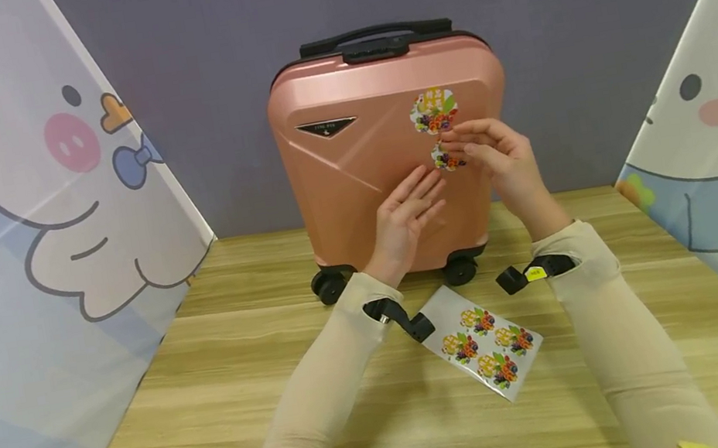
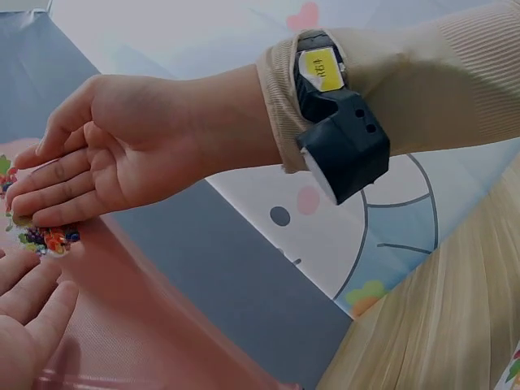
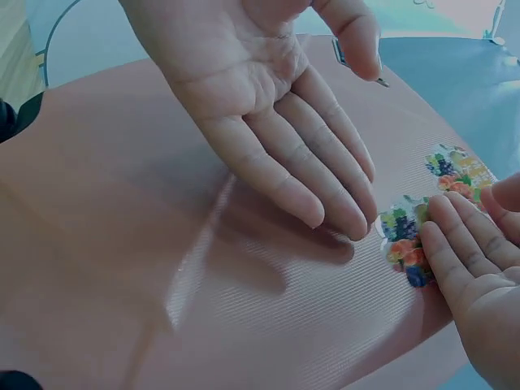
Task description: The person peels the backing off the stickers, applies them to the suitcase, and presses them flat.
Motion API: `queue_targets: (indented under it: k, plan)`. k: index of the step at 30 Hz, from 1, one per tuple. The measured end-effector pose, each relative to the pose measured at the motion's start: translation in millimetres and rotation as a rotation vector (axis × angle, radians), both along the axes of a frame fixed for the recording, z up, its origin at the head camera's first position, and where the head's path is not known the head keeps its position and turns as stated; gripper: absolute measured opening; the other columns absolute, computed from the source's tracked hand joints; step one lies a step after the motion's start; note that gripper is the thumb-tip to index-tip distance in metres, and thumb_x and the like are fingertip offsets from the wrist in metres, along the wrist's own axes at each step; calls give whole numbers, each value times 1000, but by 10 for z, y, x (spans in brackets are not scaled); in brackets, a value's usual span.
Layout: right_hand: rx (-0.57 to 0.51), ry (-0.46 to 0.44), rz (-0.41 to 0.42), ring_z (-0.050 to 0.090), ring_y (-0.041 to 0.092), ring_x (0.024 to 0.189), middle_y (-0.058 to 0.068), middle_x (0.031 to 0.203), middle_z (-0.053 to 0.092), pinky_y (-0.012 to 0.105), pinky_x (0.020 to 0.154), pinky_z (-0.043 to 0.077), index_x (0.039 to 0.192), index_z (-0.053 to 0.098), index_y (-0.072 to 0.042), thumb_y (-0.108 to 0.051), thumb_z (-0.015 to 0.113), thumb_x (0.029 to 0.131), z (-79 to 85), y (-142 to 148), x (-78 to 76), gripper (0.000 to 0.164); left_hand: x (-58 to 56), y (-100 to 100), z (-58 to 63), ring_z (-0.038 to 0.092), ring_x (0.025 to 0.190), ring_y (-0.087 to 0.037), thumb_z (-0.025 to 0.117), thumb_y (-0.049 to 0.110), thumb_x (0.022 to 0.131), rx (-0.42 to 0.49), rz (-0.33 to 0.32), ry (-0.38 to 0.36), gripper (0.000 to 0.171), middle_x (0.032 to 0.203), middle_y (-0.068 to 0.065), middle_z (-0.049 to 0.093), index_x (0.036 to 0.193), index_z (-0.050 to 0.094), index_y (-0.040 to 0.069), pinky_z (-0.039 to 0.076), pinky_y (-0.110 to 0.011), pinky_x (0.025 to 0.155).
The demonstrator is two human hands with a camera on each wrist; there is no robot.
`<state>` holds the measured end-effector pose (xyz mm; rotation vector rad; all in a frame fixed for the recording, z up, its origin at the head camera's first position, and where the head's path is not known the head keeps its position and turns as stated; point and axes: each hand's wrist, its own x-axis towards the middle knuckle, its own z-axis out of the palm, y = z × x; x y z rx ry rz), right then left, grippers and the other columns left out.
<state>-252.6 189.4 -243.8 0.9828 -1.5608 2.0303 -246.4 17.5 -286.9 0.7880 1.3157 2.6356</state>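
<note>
Lower fruit sticker (image 1: 448, 161), right of centre
We touch it with our right hand (image 1: 505, 158), fingers straight; our outstretched left hand (image 1: 402, 219) hangs lower left.

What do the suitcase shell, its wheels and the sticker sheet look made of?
Suitcase shell: likely hard plastic, satin pink; moulded creases, fine surface texture.
Wheels: probably plastic or rubber, dull; uniform black, no metallic shine.
Sticker sheet: coated paper or plastic film, slightly glossy; thin, pale sheen along its edge.
</note>
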Motion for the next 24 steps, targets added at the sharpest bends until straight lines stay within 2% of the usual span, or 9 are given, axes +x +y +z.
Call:
queue_targets:
  k: [6, 11, 18, 24]
  plan:
    - [47, -81, -18, 67, 20, 104, 7, 111, 72, 32, 96, 51, 117, 65, 1, 6, 49, 99, -57, -5, 48, 24, -18, -22, -61, 43, 136, -38, 43, -9, 94, -32, 16, -14, 55, 148, -27, 42, 149, 37, -7, 37, -52, 110]
    - [130, -142, -37, 67, 18, 104, 2, 110, 72, 30, 94, 49, 121, 64, 0, 3, 51, 100, -121, 25, 55, 25, -16, -44, -128, 46, 135, -37, 44, -8, 91, -62, 48, -26, 56, 146, -27, 45, 147, 41, -8, 41, -49, 108]
    - [171, -153, -46, 67, 18, 104, 3, 111, 71, 29, 94, 50, 126, 56, 11, 2, 52, 100, -211, 36, 72, 28, -8, -100, -241, 49, 132, -36, 44, -8, 92, -91, 69, -38, 51, 143, -28, 49, 143, 44, -10, 46, -47, 104]
    - [186, -189, -62, 67, 15, 103, 1, 110, 72, 27, 89, 51, 127, 57, 7, 2, 52, 100, -207, 45, 91, 28, -5, -184, -312, 52, 129, -37, 43, -5, 97, -128, 93, -33, 45, 139, -28, 53, 141, 48, -10, 49, -43, 101]
